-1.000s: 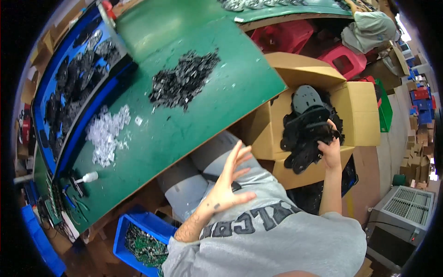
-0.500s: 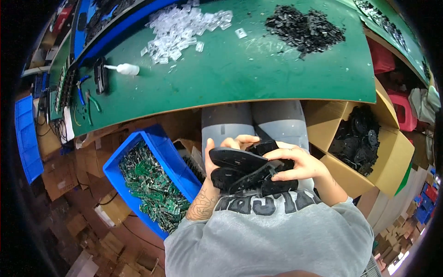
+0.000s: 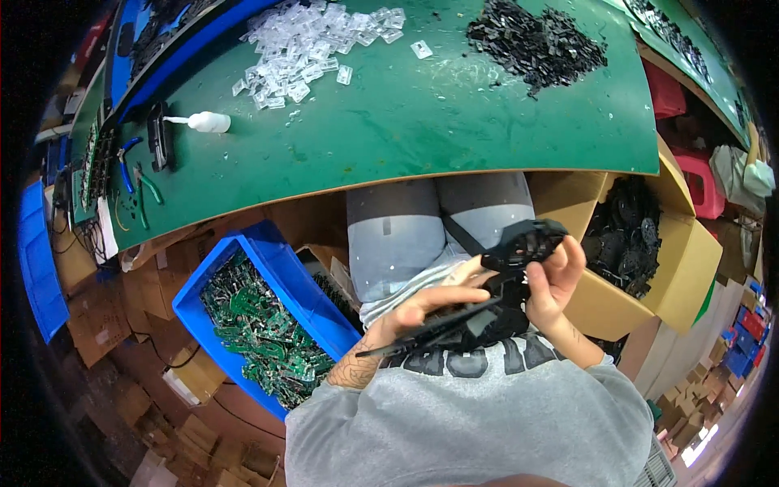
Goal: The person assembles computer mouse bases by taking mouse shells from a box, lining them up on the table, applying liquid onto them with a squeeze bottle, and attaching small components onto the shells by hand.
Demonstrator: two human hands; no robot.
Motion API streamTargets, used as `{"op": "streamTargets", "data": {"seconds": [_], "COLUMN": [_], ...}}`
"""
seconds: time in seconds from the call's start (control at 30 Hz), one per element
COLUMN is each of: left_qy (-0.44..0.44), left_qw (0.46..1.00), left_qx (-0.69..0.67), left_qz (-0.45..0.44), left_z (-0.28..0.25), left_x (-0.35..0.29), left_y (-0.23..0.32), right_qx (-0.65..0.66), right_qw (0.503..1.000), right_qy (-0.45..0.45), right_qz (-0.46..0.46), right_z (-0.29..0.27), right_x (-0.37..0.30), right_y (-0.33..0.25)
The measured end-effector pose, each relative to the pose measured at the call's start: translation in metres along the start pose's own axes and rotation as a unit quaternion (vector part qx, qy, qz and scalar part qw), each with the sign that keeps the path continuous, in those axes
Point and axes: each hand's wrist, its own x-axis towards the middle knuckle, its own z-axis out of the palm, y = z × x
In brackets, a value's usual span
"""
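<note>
Blue bin of circuit boards, cardboard box of black parts, hands with grips on dark pieces

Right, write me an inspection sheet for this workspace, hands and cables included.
Surface: green table, scattered with small bits.
Things in hand: flat black part and cupped black part, above the lap.
Clutter: clear plastic pieces and small black pieces in separate heaps; white bottle, blue pliers and green pliers at left.
Hands: left hand holds the flat part; right hand, the cupped one.
Cables: cords bunched at the table's left end; another on the floor.
Surroundings: blue bin of circuit boards left; cardboard box of black parts right.
</note>
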Motion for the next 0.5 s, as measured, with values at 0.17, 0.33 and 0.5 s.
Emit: {"op": "streamTargets", "data": {"seconds": [0.17, 0.33, 0.5], "left_qy": [0.025, -0.069, -0.104], "left_qw": [0.995, 0.998, 0.994], "left_qx": [0.024, 0.004, 0.046], "left_qz": [-0.096, 0.007, 0.007], "left_z": [0.017, 0.012, 0.007], "left_x": [0.003, 0.006, 0.006], "left_y": [0.025, 0.019, 0.017], "right_qx": [0.03, 0.001, 0.053], "right_qw": [0.998, 0.997, 0.977], "right_qy": [0.055, -0.078, -0.135], "right_qz": [-0.011, -0.006, 0.159], "right_z": [0.011, 0.0, 0.053], "right_x": [0.014, 0.072, 0.115], "right_y": [-0.004, -0.01, -0.022]}}
